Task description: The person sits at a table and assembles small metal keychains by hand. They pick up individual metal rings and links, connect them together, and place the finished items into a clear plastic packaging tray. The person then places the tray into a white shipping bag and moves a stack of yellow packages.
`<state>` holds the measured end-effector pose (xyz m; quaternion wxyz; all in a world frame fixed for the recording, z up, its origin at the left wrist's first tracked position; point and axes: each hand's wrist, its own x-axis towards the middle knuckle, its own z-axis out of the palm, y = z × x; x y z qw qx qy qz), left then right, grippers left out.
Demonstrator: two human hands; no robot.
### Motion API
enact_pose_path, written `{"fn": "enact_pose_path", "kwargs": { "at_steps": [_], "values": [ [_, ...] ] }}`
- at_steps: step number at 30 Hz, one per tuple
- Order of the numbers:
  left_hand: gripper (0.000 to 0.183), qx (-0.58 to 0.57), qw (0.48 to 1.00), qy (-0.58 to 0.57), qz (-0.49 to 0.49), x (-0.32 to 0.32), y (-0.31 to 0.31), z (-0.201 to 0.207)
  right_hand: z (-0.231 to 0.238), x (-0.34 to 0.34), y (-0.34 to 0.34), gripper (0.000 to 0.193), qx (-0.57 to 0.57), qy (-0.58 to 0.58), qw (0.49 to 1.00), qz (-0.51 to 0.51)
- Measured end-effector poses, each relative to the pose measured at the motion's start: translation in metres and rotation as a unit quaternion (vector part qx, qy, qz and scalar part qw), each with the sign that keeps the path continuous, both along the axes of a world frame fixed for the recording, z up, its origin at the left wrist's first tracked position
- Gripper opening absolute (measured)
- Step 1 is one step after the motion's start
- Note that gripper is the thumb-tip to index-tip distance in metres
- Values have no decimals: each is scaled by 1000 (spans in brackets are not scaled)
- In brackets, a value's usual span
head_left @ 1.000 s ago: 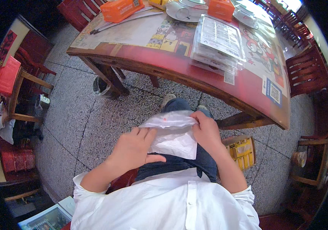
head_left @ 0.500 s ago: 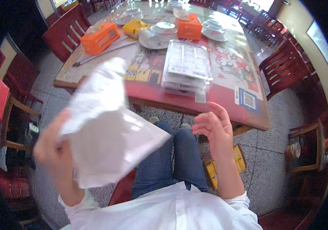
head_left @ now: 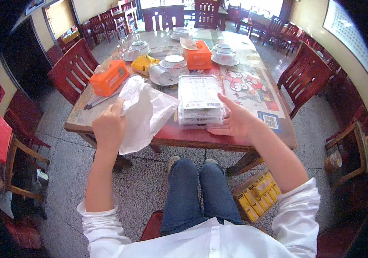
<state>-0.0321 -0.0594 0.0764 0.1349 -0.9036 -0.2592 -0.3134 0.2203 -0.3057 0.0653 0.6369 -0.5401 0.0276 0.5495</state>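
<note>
My left hand (head_left: 109, 124) pinches the upper edge of a crumpled white bag (head_left: 143, 118), which hangs over the table's front edge with its mouth partly spread. A stack of clear plastic packs (head_left: 200, 99) with white printed labels lies just to the bag's right, near the front of the table. Against the right side of that stack is my right hand (head_left: 237, 122), thumb near the top pack and fingers stretched along the lower front corner.
The wooden table (head_left: 261, 137) carries two orange tissue boxes (head_left: 109, 78) (head_left: 199, 55), a yellow packet (head_left: 144, 64), pens (head_left: 96, 102) and wrapped dish sets (head_left: 225, 55). Chairs (head_left: 306, 77) stand around it. A carton of yellow boxes (head_left: 257, 195) sits on the floor at right.
The bag has moved away from my body, forward over the table edge, in my left hand. My right hand has reached forward to the side of the pack stack.
</note>
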Motion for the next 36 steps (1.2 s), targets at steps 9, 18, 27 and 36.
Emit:
{"fn": "enact_pose_path", "kwargs": {
  "at_steps": [9, 18, 27, 36],
  "values": [
    [24, -15, 999, -40, 4, -13, 10, 27, 2, 22, 50, 58, 27, -73, 996, 39],
    [18, -56, 997, -36, -30, 3, 13, 29, -21, 7, 38, 54, 94, 0, 990, -103],
    [25, -149, 983, -7, -103, 48, -20, 38, -9, 3, -64, 47, 135, -26, 988, -66],
    [20, -280, 921, -75, -259, 89, -43, 36, 5, -54, -93, 50, 214, -21, 973, 86]
  ]
}}
